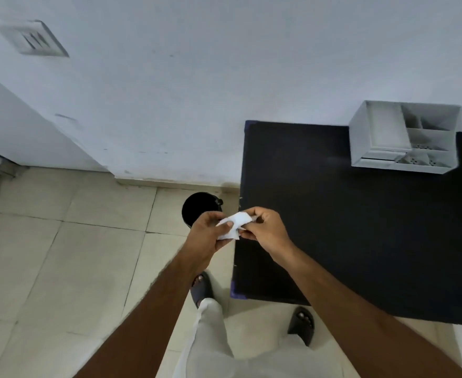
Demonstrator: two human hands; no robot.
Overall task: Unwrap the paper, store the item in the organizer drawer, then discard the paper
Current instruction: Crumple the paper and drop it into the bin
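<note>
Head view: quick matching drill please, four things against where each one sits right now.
Things:
1. crumpled white paper
2. round black bin
3. white compartmented organizer
4. black slide sandal

Places:
A. far side of the black tabletop, by the wall
B. on the tiled floor, left of the table
C. pinched between both hands, left hand and right hand
D. on a foot, at the table's near edge

Pairs: 1-C, 2-B, 3-A, 4-D

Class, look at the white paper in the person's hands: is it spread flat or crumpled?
Crumpled. The paper is bunched and creased between the left hand and right hand.
</note>
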